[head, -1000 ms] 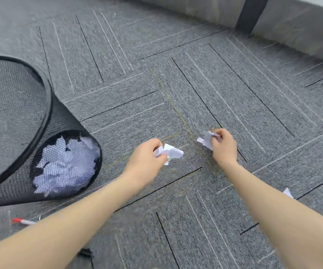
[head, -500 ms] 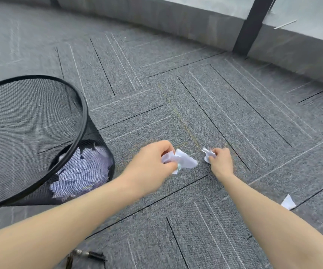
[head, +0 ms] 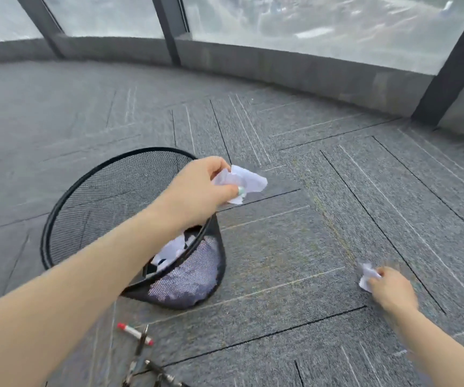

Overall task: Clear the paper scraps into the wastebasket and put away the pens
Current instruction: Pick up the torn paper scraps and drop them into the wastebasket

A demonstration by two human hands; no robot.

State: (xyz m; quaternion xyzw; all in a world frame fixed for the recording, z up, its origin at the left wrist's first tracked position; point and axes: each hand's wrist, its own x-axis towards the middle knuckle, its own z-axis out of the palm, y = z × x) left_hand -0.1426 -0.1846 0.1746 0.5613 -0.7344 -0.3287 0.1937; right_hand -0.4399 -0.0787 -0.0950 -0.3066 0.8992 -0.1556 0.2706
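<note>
A black mesh wastebasket (head: 66,208) stands tilted on the grey carpet at centre left, with white paper scraps (head: 169,251) inside it. My left hand (head: 200,188) hovers over the basket's right rim, shut on a crumpled white paper scrap (head: 246,181). My right hand (head: 390,290) is low at the right, close to the carpet, pinching a smaller white paper scrap (head: 367,275). Several pens lie on the carpet just in front of the basket: a white pen with red ends (head: 135,334) and dark pens (head: 152,368) crossing near it.
Grey carpet tiles (head: 295,247) cover the floor. A low grey ledge (head: 281,68) under tall windows with dark frames (head: 448,65) curves along the far side.
The view has tilted up and turned. My left hand lifted its scrap from the carpet up to the basket's rim. My right hand, still pinching its scrap, is now farther from the left.
</note>
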